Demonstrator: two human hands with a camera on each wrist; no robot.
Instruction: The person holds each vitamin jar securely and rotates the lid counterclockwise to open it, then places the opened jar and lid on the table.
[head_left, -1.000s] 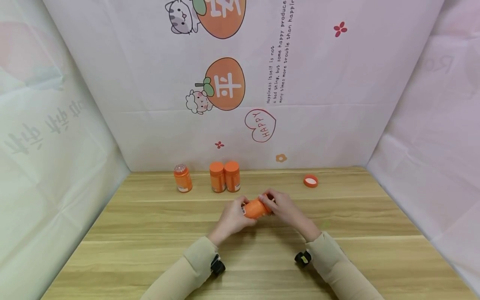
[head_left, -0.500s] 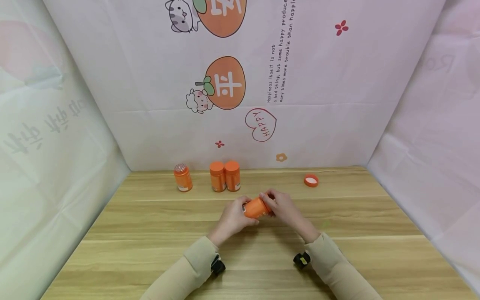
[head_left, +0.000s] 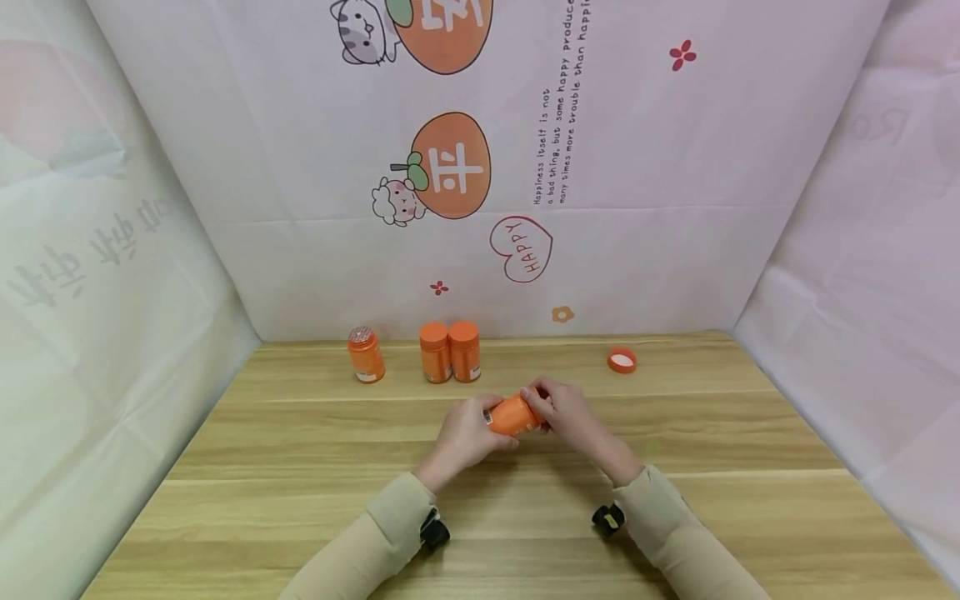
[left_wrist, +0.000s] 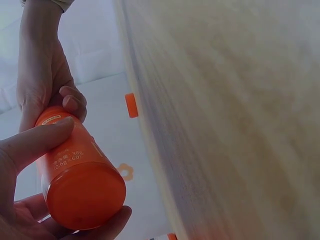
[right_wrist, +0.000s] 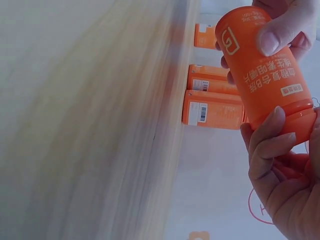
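An orange pill bottle with white print is held tilted above the table, its capped end toward the right. My left hand grips the body near its base, thumb along one side and fingers round the other, as the left wrist view shows. With curled fingers my right hand grips the orange cap at the other end. In the right wrist view the cap sits on the bottle's neck, partly covered by the fingers. Behind the hands, two capped orange bottles stand side by side.
At the back left stands an orange bottle without a cap, its top covered by a patterned seal. A loose orange cap lies inside up at the back right. White printed sheets wall in the wooden table.
Both hands stay at almost the same place on the bottle and its cap. The bottle has turned slightly between them. Nothing else has visibly moved.
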